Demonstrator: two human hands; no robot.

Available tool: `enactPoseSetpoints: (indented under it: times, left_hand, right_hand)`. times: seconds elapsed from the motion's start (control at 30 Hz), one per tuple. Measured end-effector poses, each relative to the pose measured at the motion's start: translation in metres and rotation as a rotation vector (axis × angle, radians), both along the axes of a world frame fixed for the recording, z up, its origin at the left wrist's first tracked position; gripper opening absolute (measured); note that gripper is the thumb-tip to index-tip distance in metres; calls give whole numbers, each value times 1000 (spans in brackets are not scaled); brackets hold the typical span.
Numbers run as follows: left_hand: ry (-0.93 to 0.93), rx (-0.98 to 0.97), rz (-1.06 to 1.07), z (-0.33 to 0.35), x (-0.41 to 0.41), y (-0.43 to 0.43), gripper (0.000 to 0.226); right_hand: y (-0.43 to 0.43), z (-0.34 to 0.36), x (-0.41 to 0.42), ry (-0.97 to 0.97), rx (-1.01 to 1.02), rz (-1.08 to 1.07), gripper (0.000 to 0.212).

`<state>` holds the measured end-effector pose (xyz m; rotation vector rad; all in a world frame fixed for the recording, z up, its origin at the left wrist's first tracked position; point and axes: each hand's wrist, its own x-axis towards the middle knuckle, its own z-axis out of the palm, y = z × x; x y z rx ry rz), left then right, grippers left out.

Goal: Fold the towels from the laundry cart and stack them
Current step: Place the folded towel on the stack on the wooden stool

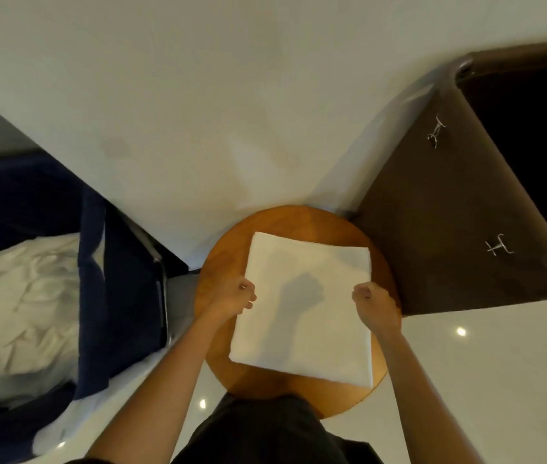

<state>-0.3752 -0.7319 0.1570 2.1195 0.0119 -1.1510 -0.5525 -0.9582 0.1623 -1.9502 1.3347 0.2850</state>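
Note:
A white towel, folded into a flat rectangle, lies on a round wooden table in front of me. My left hand grips the towel's left edge with curled fingers. My right hand grips the right edge the same way. At the left stands a dark blue laundry cart holding a heap of crumpled white towels.
A white wall rises just behind the table. A dark brown bin-like cart with white ties stands at the right, touching the table's edge. The floor is glossy pale tile.

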Motion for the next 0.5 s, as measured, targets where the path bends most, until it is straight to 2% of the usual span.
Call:
enactPoseSetpoints:
  times: [0.3,0.5]
  left_hand:
    - [23,52,76,22,-121,95,16]
    - [14,136,178,27,-196,161,13]
  right_hand:
    - [85,14,-51,106,40,467,33]
    - [143,11,-102,129,80,612,32]
